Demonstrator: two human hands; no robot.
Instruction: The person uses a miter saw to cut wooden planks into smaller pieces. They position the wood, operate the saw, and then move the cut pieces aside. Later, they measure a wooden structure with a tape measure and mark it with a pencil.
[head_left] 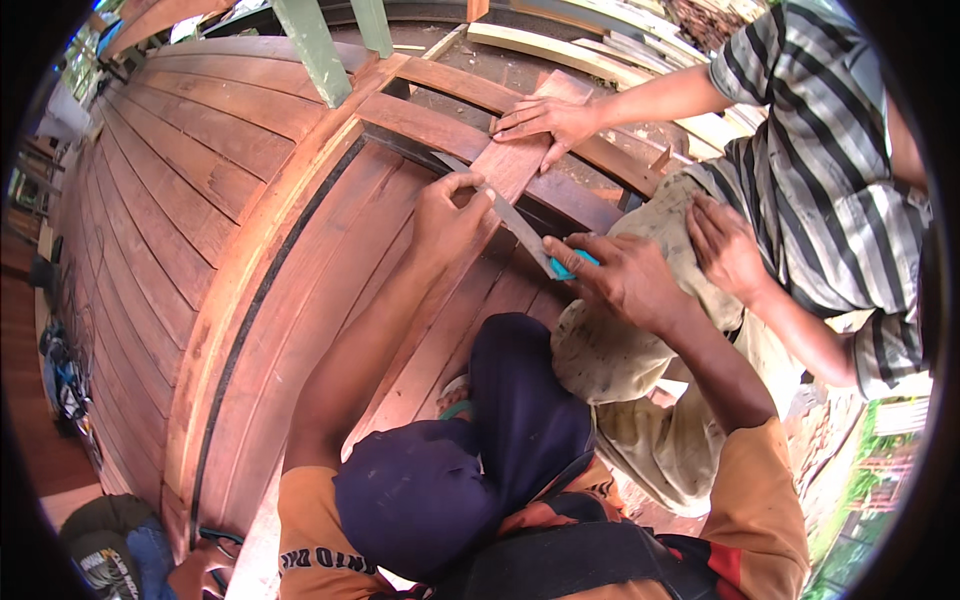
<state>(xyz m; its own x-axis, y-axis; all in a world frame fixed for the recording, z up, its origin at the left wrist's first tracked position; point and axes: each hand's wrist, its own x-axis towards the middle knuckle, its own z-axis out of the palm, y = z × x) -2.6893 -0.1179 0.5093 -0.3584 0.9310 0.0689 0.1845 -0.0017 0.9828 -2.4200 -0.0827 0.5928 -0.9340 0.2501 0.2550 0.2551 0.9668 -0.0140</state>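
A reddish wooden plank [518, 165] lies slanted across the boat's frame timbers. A thin grey metal strip [522, 228], like a ruler or blade, lies across it. My left hand [450, 215] pinches the strip's upper part against the plank. At the strip's lower end, my right hand [622, 278] grips a small blue-handled tool [573, 265]; what kind of tool it is I cannot tell. A co-worker in a striped shirt presses one hand [545, 120] flat on the plank's far end and rests the other hand [725, 245] on a knee.
Curved red-brown hull planking [200, 200] with a dark seam [262, 290] fills the left side. Green posts [315, 50] stand at the top. Pale boards [560, 45] lie beyond the frame. My dark blue knees [470, 440] are below my hands. Bags [110, 550] sit at lower left.
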